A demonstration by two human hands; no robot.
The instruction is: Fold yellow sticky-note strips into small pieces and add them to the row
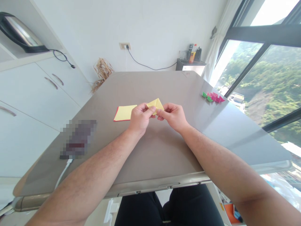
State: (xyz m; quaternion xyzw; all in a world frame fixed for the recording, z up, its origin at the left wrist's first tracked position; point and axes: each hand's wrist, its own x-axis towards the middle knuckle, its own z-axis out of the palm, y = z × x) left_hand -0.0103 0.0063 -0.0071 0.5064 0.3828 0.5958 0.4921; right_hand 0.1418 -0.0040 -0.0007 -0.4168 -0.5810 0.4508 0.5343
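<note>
A small folded piece of yellow paper point(156, 103) is held up over the middle of the table, with crease lines meeting on its face. My left hand point(140, 117) pinches its left and lower edge, thumb on top. On the other side my right hand point(174, 115) grips the lower right edge between thumb and fingers. Both thumbs nearly meet at the paper's lower part, and the fingers behind it are partly hidden. Beside my left hand lies a stack of yellow paper sheets point(124, 113) with a red edge, its right end covered by the hand.
Several small pink folded papers point(215, 96) and green folded papers point(209, 99) sit at the table's right. A blurred-out dark device point(78, 138) with a white cable point(63, 172) lies at the left. Dried stalks point(102, 73) stand beyond the table's left edge point(100, 82).
</note>
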